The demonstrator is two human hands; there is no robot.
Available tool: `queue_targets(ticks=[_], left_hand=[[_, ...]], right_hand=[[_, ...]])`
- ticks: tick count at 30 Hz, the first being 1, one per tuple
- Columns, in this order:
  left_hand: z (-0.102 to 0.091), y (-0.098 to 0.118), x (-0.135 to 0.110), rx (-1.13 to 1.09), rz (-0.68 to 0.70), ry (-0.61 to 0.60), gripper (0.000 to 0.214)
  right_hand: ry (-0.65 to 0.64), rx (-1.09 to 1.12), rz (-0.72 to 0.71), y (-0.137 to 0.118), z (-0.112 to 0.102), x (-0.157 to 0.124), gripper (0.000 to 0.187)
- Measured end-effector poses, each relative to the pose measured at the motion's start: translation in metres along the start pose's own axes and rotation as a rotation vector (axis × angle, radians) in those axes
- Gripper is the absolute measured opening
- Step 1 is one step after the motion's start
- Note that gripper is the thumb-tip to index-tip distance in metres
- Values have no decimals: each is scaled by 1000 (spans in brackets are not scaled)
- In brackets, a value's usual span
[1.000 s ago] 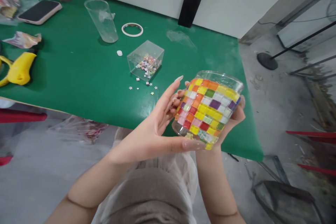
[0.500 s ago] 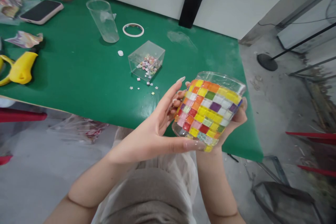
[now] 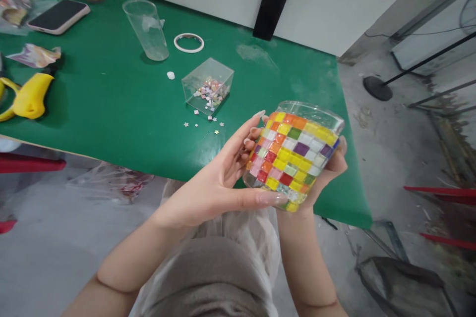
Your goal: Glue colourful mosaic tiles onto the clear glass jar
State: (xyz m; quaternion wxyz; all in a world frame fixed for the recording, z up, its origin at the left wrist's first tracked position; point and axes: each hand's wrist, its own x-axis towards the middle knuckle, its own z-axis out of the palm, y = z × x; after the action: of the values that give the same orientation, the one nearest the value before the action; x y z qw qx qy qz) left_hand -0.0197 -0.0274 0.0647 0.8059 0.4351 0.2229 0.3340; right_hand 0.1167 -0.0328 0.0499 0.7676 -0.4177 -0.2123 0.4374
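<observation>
I hold a glass jar [image 3: 293, 156] covered in small coloured mosaic tiles, tilted, over the near edge of the green table [image 3: 111, 104]. My left hand [image 3: 223, 178] cups its left side, thumb along the jar's base and fingers against the tiles. My right hand [image 3: 329, 168] wraps round the jar from behind and below, mostly hidden by it. A clear plastic box [image 3: 207, 85] with loose small tiles stands on the table just beyond, with a few star-shaped bits [image 3: 208, 124] scattered in front of it.
A clear plastic cup [image 3: 146, 29], a white ring [image 3: 188, 42] and a small white bit [image 3: 170, 75] lie further back. A phone [image 3: 57, 16], a wrapper [image 3: 35, 55] and a yellow object [image 3: 26, 99] sit at the left. A black slab [image 3: 274, 0] leans on the wall.
The jar has turned slightly in my hands and dropped a little; my left thumb has shifted along its base. Nothing on the table has moved.
</observation>
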Motion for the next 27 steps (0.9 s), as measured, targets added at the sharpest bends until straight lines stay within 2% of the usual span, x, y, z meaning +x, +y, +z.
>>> queue_targets(ticks=[2,4,7,11,14,19,27], left_hand=[[-2,1,0,-24,-6,-3,94],[-3,1,1,-56,-28,-1,88],[-3,2,0,-83,-47,9,80],[1,2,0,-44,-39,29,87],[2,2,-1,-28,-49,22,89],[0,2,0,-32,-50,5,89],[-1,1,1,-13,-36,-1,90]], right_hand=[[48,72,-114,3,2,1,19],[51,53,-167,5,3,2,18],[39,1,-117,6,2,3,22],[68,52,-29,5,2,2,25],[80,79,-66,5,3,3,23],[101,98,-30,3,5,3,24],[81,-3,-65,5,0,2,24]])
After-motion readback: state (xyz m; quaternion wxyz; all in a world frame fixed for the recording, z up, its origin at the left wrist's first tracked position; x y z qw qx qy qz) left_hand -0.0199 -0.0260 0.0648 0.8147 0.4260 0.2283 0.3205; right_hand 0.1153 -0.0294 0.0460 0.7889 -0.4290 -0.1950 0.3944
